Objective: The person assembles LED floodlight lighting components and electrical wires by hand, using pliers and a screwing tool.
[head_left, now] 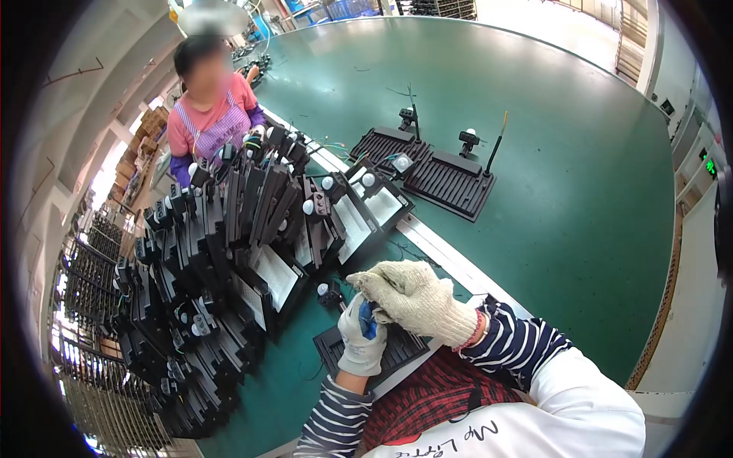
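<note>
Gloved hands (412, 301) over panel (406, 353), near rail (458, 264)

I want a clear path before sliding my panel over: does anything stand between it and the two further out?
Yes: a pale rail runs between your panel and the far panels, with thin dark strands just before it. Your left hand and right hand are over your panel.

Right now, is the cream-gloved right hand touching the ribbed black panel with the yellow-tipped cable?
Apart: head view shows green tabletop and pale strip between the right hand and ribbed panel.
</note>
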{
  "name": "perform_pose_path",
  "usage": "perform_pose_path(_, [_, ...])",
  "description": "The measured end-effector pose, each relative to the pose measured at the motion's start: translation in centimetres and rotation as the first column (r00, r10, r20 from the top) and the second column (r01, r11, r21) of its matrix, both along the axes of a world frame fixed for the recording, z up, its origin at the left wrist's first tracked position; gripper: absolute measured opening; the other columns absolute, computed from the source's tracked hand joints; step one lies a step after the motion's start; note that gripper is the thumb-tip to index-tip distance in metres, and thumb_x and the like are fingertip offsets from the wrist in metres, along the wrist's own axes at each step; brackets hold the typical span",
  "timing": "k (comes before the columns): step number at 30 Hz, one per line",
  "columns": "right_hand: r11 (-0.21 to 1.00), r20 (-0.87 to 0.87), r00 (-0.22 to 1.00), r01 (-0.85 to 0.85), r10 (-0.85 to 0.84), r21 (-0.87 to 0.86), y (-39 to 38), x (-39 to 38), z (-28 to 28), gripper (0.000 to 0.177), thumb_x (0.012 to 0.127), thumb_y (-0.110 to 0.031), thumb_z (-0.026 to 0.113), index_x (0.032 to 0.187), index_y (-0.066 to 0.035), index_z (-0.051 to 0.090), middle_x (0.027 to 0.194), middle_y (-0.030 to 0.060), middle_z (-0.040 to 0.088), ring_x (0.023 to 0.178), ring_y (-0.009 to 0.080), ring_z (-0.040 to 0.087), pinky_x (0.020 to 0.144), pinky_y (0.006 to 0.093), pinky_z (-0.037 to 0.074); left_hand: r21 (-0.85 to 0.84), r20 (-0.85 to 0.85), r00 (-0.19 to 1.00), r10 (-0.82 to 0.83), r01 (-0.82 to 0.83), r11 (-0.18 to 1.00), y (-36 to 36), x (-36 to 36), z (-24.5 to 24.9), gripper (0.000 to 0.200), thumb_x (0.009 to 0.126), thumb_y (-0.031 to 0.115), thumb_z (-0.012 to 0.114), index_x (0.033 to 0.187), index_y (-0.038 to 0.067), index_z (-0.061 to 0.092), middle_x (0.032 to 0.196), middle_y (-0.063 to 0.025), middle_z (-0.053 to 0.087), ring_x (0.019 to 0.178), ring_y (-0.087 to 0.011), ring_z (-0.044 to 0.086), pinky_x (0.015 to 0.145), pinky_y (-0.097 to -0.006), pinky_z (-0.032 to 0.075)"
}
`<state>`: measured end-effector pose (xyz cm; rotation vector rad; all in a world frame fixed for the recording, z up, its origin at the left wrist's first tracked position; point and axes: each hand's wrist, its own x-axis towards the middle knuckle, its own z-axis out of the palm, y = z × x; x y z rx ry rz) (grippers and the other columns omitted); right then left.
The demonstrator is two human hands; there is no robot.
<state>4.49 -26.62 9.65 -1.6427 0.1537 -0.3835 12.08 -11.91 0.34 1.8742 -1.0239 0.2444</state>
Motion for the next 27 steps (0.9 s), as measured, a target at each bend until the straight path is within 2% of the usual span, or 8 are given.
perform_pose_path(3, [0.999, 0.03, 0.999, -0.028, 0.029, -0.037, 0.3, -1.1, 0.3, 0.027, 0.101, -0.024, 0.059, 0.111, -0.002, 0.073, 0.078, 0.0078, 0.067, 0.069, 0.0116, 0.065, 0.063, 0.0292, 0.053, -0.115, -0.312, 0.944, -0.11, 0.078, 0.99, 0.0, -1.3, 0.9, 0.034, 0.088, 0.016, 0.065, 0.118, 0.001, 0.063, 0.1, -0.0192, 0.069, 0.088, -0.039, 0.069, 0.076, -0.042, 0.054])
perform_pose_path(4, [0.766, 0.443, 0.894, 0.237, 0.069, -0.598, -0.4, -0.1, -3.2, 0.028, 0.101, -0.022, 0.06, 0.118, -0.003, 0.07, 0.081, 0.0082, 0.065, 0.069, 0.0128, 0.064, 0.064, 0.029, 0.053, 0.046, -0.134, 0.989, -0.063, 0.069, 0.997, 0.5, -1.0, 0.9, 0.037, 0.086, 0.014, 0.066, 0.121, 0.002, 0.062, 0.104, -0.0192, 0.069, 0.089, -0.038, 0.069, 0.078, -0.0423, 0.055])
perform_pose_path(5, [0.712, 0.391, 0.917, 0.226, 0.075, -0.665, -0.6, -0.9, -2.6, 0.042, 0.081, -0.006, 0.071, 0.123, -0.006, 0.065, 0.097, 0.0119, 0.064, 0.081, 0.0169, 0.065, 0.066, 0.03, 0.055, 0.037, -0.004, 0.997, -0.071, 0.071, 0.997, 0.7, -1.1, 1.1, 0.039, 0.085, 0.012, 0.065, 0.123, 0.002, 0.061, 0.109, -0.0206, 0.067, 0.094, -0.039, 0.068, 0.082, -0.0433, 0.055])
perform_pose_path(7, [0.952, -0.098, 0.989, -0.074, 0.108, 0.297, -0.4, -1.7, -1.4, 0.035, 0.09, -0.004, 0.069, 0.123, 0.002, 0.061, 0.101, 0.0072, 0.064, 0.086, 0.0144, 0.064, 0.075, 0.0294, 0.054, 0.018, -0.195, 0.968, -0.16, 0.166, 0.986, 0.7, -0.7, 2.6, 0.048, 0.084, 0.015, 0.065, 0.129, 0.0, 0.058, 0.117, -0.0222, 0.065, 0.107, -0.0397, 0.065, 0.092, -0.0434, 0.052])
perform_pose_path(10, [0.987, 0.031, 0.987, 0.158, -0.157, -0.036, -0.7, -2.1, -5.9, 0.062, 0.082, -0.018, 0.081, 0.13, 0.007, 0.052, 0.117, 0.0161, 0.063, 0.106, 0.0221, 0.061, 0.092, 0.0329, 0.051, -0.242, -0.332, 0.913, -0.238, 0.161, 0.957, 0.2, -0.8, 3.6, 0.054, 0.092, 0.023, 0.059, 0.141, 0.002, 0.051, 0.12, -0.0125, 0.068, 0.106, -0.0208, 0.066, 0.095, -0.0351, 0.05])
perform_pose_path(17, [0.883, -0.126, 0.969, 0.137, -0.215, -0.448, 0.6, -3.3, -9.7, 0.06, 0.078, -0.015, 0.076, 0.132, 0.003, 0.054, 0.107, 0.0184, 0.071, 0.098, 0.0228, 0.069, 0.085, 0.0356, 0.053, -0.221, -0.027, 0.988, -0.154, 0.144, 0.965, -2.1, -0.8, 3.6, 0.045, 0.081, 0.012, 0.065, 0.125, 0.003, 0.06, 0.11, -0.0193, 0.067, 0.1, -0.0389, 0.066, 0.086, -0.0432, 0.054])
perform_pose_path(22, [0.953, 0.052, 0.999, -0.012, -0.004, 0.304, 0.1, -3.4, -13.2, 0.069, 0.085, -0.004, 0.065, 0.149, 0.001, 0.038, 0.132, 0.0167, 0.057, 0.116, 0.0254, 0.061, 0.1, 0.0365, 0.05, -0.411, 0.065, 0.969, -0.24, 0.245, 0.878, -3.5, -1.4, 4.7, 0.047, 0.078, 0.015, 0.065, 0.123, 0.004, 0.058, 0.111, -0.0163, 0.065, 0.101, -0.0372, 0.064, 0.087, -0.0451, 0.051])
perform_pose_path(27, [0.961, 0.017, 0.974, 0.219, -0.225, 0.171, -9.7, -3.5, -13.8, 0.063, 0.089, -0.015, 0.069, 0.145, 0.002, 0.043, 0.132, 0.02, 0.058, 0.117, 0.0301, 0.06, 0.1, 0.0416, 0.05, -0.268, 0.327, 0.945, -0.025, 0.118, 0.956, -0.4, -2.6, 7.4, 0.059, 0.083, 0.022, 0.067, 0.138, 0.008, 0.051, 0.118, -0.0153, 0.061, 0.102, -0.0346, 0.063, 0.088, -0.0457, 0.049])
